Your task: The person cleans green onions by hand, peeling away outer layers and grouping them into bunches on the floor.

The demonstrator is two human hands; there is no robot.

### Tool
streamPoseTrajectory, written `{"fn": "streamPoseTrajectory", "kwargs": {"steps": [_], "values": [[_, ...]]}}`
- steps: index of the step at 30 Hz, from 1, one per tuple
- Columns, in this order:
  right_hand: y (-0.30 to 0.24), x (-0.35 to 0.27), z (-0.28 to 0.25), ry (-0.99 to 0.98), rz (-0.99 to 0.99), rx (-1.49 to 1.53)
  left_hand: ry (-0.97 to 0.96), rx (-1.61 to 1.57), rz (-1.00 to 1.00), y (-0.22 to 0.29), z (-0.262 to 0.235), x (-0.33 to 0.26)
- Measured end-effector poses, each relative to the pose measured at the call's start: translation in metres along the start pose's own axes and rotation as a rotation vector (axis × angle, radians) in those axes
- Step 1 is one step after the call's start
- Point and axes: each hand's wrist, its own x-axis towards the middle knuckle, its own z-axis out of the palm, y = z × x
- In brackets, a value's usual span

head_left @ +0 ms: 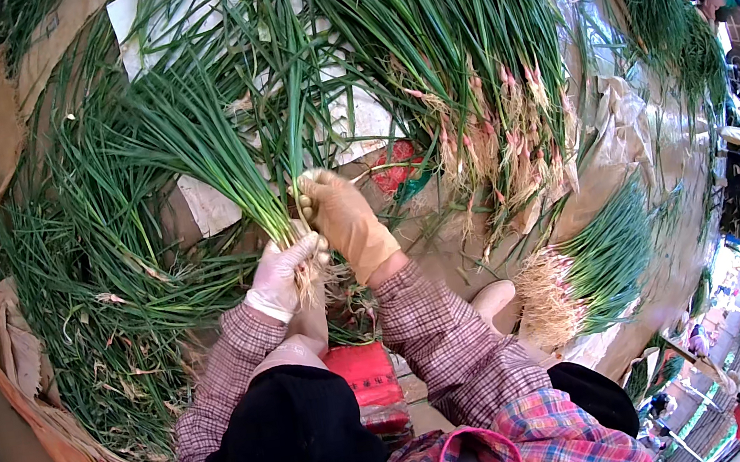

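My left hand (277,279), in a pale thin glove, is closed round a bunch of green onions (235,160). Their leaves fan up and to the left, and the whitish roots hang below the fist. Close beside it on the right, my right hand (347,223) wears a yellowish glove. Its thumb and fingers pinch together on a few green onion stalks (298,136), whose leaves run straight up. The lower ends of these stalks are partly hidden by the fingers.
A large pile of green onions (446,35) lies ahead, roots toward me. Loose leaves (104,321) cover the ground at left. A trimmed bundle (591,278) rests at right. White sheets (362,121) lie under the leaves, and a red package (367,381) sits between my knees.
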Motion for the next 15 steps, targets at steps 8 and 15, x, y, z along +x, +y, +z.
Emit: {"fn": "streamPoseTrajectory", "kwargs": {"steps": [8, 15], "values": [[-0.053, 0.028, -0.02, 0.496, -1.148, -1.515, -0.788, -0.516, 0.344, 0.047, -0.009, -0.035], [-0.107, 0.034, -0.011, 0.507, -0.601, -1.356, -0.229, 0.123, 0.362, 0.052, 0.001, -0.001]]}}
